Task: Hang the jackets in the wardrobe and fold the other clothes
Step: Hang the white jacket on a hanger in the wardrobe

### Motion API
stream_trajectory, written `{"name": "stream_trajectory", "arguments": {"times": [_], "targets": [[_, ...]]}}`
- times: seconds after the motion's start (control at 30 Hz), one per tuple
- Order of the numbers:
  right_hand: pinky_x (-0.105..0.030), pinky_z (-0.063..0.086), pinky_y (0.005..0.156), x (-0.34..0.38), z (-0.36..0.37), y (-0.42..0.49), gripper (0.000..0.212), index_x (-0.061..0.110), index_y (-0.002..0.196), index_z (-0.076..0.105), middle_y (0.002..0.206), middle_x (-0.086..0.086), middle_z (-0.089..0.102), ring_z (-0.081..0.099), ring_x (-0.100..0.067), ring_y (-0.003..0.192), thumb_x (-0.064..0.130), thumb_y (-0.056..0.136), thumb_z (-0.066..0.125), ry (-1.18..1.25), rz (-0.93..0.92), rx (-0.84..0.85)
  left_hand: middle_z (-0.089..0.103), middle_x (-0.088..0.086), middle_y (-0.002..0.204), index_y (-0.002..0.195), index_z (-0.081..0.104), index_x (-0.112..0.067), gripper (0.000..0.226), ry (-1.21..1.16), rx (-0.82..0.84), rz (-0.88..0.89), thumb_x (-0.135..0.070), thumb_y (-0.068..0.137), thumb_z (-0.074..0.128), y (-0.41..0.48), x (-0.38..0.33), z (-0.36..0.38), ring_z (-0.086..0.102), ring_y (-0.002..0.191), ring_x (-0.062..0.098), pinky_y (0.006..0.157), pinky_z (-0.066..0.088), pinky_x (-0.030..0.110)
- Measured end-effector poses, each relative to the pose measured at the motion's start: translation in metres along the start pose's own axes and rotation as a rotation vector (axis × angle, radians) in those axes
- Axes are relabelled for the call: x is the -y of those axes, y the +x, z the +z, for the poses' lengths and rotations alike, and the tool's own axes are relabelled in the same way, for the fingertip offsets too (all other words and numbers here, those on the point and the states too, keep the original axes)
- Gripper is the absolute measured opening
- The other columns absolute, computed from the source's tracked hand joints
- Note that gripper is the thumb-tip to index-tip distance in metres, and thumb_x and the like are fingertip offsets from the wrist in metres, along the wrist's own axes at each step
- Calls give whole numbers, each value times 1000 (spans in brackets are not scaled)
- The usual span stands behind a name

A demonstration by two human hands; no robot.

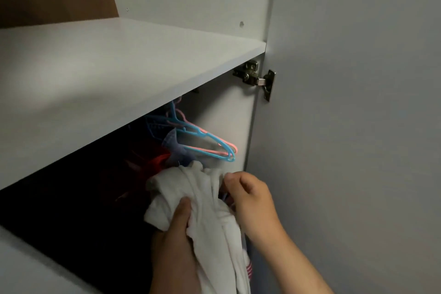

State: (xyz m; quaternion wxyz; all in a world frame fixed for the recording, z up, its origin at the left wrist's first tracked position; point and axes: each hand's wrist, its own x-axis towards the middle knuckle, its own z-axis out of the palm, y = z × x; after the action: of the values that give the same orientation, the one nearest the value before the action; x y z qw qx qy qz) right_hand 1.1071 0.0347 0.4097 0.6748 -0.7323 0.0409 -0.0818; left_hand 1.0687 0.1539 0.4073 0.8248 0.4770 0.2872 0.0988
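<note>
A white jacket [210,200] hangs bunched at the mouth of the wardrobe, below the shelf. My left hand [177,229] grips a fold of it from beneath, thumb on top of the cloth. My right hand [248,198] pinches the fabric near the collar, fingers curled; a bit of blue hanger shows under them. Blue and pink plastic hangers [207,144] hang empty just above the jacket. Red and bluish garments [164,157] hang behind it in the dark interior.
A white shelf [124,74] spans the wardrobe just above the hanging space. The open door [358,126] stands at the right, fixed by a metal hinge [256,77]. The wardrobe's side panel [226,126] is right behind the hangers.
</note>
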Motion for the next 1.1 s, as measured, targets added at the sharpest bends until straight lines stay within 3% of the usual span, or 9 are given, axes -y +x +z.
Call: {"name": "stream_trajectory", "arguments": {"times": [0.07, 0.13, 0.23, 0.3, 0.47, 0.63, 0.87, 1.03, 1.1], "targets": [[-20, 43, 58, -15, -1, 36, 18, 16, 71, 66, 62, 8, 61, 49, -3, 57, 17, 88, 70, -125, -72, -97, 75, -5, 98, 100, 71, -23, 43, -14, -5, 28, -37, 61, 79, 12, 5, -2, 71, 84, 7, 74, 51, 30], [-22, 47, 70, -24, -1, 69, 6, 21, 84, 70, 80, 8, 66, 58, -6, 71, 16, 85, 73, -295, -159, -191, 74, -1, 108, 109, 70, -25, 70, -19, -10, 41, -48, 43, 80, 18, 7, -4, 69, 100, 17, 92, 52, 39], [-30, 51, 90, -36, 3, 109, 29, 13, 112, 71, 108, -1, 65, 62, -16, 97, 16, 83, 76, -447, -235, -198, 75, -3, 107, 106, 72, -27, 72, -55, -8, 74, -51, 38, 79, 24, 9, -3, 68, 106, 19, 102, 48, 46], [-30, 50, 94, -42, 7, 126, 37, 13, 119, 69, 114, -2, 64, 61, -17, 101, 20, 84, 77, -478, -209, -149, 75, -4, 108, 110, 72, -25, 76, -59, 5, 72, -52, 40, 79, 27, 10, 1, 69, 106, 18, 101, 48, 46], [-15, 42, 74, -52, 14, 141, 21, 25, 106, 74, 90, 14, 60, 58, -6, 81, 28, 85, 74, -544, -203, -102, 76, -6, 105, 114, 70, -26, 65, -54, 43, 66, -46, 53, 77, 27, 9, 10, 72, 98, 14, 90, 53, 40], [-11, 35, 53, -59, 10, 144, 11, 25, 88, 77, 63, 12, 63, 56, -2, 58, 32, 87, 69, -542, -128, -119, 76, -7, 104, 108, 71, -27, 50, -68, 25, 81, -38, 59, 74, 28, 9, 13, 72, 97, 11, 87, 52, 36], [-23, 49, 65, -59, 10, 137, 12, 27, 92, 78, 72, 9, 73, 64, -8, 66, 34, 89, 70, -482, -136, -133, 77, -10, 97, 92, 74, -28, 55, -43, -36, 103, -49, 41, 79, 38, 13, 9, 72, 96, 13, 89, 52, 38], [-12, 35, 51, -48, 8, 138, 9, 29, 89, 77, 52, 21, 59, 53, 2, 52, 34, 90, 70, -419, -179, -167, 77, -9, 91, 85, 76, -33, 54, -44, -24, 92, -54, 35, 80, 40, 15, 8, 73, 83, 7, 76, 51, 33], [-17, 38, 53, -43, 7, 135, 11, 27, 90, 78, 53, 19, 60, 53, -2, 52, 34, 90, 69, -431, -210, -166, 77, -11, 87, 87, 74, -30, 57, -43, -35, 94, -54, 35, 79, 41, 15, 8, 73, 77, 5, 71, 51, 31]]}}
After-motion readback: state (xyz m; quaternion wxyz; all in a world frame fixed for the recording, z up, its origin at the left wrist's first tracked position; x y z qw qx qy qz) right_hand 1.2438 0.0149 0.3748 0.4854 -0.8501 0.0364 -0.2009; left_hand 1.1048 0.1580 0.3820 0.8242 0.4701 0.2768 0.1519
